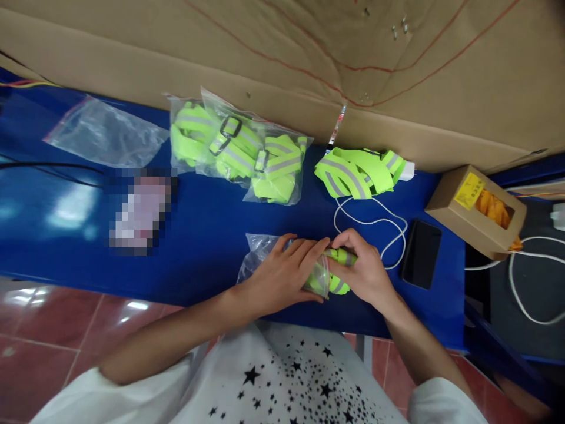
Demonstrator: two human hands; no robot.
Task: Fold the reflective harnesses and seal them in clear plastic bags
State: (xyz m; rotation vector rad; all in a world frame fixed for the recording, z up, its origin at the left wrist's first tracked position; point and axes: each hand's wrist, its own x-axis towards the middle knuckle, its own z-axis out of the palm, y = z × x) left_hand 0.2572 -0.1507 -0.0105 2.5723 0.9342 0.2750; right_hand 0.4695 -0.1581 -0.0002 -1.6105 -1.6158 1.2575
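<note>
A clear zip bag (256,252) lies at the table's front edge, its mouth facing right. My left hand (286,272) is closed over the bag near that mouth, thumb below and fingers on top. Partly inside the bag is a folded neon-yellow reflective strap (341,287) with a grey stripe. My right hand (362,268) pinches the strap's part that sticks out of the opening. The fingertips of both hands almost meet at the bag's upper edge. Much of the bag is hidden under my left hand.
Several bagged neon straps (278,171) lie along the cardboard wall, with a loose neon strap (359,174) to their right. An empty clear bag (108,132) and a blurred-out object (142,213) are left. A black phone (422,253), white cable (404,235) and cardboard box (479,209) stand right.
</note>
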